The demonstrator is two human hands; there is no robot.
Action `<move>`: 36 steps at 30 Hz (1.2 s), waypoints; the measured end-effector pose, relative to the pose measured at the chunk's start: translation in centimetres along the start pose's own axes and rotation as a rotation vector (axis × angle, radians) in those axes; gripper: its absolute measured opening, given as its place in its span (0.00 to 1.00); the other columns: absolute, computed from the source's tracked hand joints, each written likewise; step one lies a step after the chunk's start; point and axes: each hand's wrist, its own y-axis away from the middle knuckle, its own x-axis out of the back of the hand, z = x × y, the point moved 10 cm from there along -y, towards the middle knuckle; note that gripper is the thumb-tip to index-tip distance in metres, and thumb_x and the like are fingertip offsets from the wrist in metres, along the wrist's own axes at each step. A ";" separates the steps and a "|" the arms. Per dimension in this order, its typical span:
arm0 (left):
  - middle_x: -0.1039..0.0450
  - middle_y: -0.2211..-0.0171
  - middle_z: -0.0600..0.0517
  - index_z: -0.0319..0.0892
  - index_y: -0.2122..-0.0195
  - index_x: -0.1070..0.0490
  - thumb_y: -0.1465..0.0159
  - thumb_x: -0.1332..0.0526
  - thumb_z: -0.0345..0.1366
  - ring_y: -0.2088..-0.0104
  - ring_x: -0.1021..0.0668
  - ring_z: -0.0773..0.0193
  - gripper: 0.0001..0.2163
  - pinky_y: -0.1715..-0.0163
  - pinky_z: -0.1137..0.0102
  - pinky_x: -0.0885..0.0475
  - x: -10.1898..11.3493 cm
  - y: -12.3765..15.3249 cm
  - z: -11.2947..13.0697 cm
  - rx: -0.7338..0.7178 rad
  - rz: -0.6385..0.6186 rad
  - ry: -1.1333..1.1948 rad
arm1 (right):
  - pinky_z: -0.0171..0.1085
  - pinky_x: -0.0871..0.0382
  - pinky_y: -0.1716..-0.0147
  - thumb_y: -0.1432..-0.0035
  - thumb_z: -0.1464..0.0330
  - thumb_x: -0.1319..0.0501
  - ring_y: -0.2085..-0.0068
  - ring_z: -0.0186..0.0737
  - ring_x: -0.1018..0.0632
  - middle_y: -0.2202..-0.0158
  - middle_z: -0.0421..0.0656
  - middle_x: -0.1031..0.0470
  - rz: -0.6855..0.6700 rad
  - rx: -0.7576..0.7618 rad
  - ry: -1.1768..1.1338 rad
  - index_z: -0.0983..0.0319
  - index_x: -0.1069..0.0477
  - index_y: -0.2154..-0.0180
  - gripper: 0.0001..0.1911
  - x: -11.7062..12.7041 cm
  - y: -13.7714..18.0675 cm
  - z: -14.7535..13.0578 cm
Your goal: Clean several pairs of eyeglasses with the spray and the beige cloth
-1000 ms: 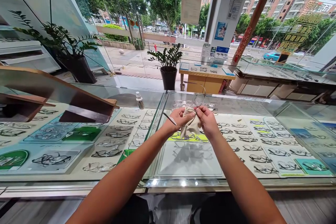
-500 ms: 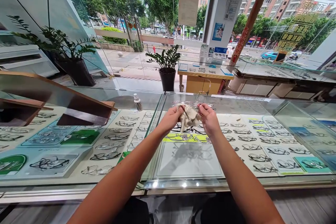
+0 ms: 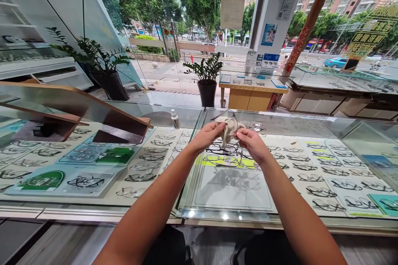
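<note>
Head view: our left fingers pinch the cloth, our right fingers the edge of the glasses, all above the surface; we judge them light, springy, fragile, best held by the rim

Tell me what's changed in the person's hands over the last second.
The glasses have been turned: half a second ago one temple rose above the right hand; now a dark temple points leftward above the cloth. The view has swung slightly left. Nothing was visibly let go: the left hand still holds the cloth, the right still pinches the glasses, and the small bottle stands where it was.
</note>
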 end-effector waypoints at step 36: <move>0.20 0.67 0.50 0.37 0.61 0.21 0.50 0.20 0.49 0.68 0.22 0.64 0.24 0.65 0.70 0.28 0.4 0.1 -0.3 -0.027 0.213 -0.038 | 0.38 0.54 0.73 0.60 0.47 0.21 0.75 0.33 0.42 0.80 0.35 0.38 -0.003 -0.140 -0.098 0.61 0.21 0.72 0.26 -0.6 -0.7 3.2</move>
